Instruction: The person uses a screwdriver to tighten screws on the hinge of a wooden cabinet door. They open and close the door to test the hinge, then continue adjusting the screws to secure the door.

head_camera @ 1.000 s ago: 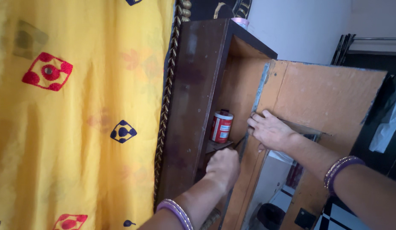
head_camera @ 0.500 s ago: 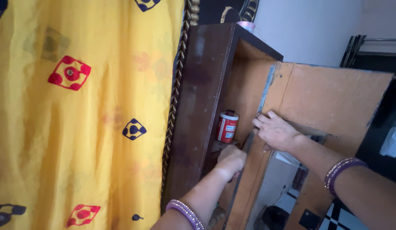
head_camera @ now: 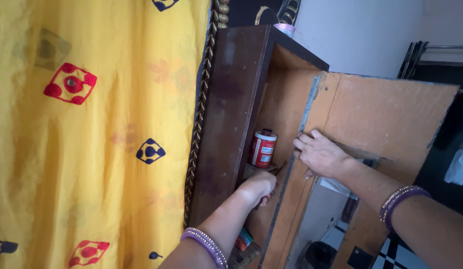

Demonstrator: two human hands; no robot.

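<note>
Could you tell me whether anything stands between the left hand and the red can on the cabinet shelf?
Nothing visible does. The left hand, fist closed on a thin tool, sits just below the red can, open space between them. The right hand rests apart, on the cabinet door.

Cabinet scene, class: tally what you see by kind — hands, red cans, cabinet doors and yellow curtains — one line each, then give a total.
Hands: 2 — left, right
Red can: 1
Cabinet door: 1
Yellow curtain: 1
Total: 5
</note>
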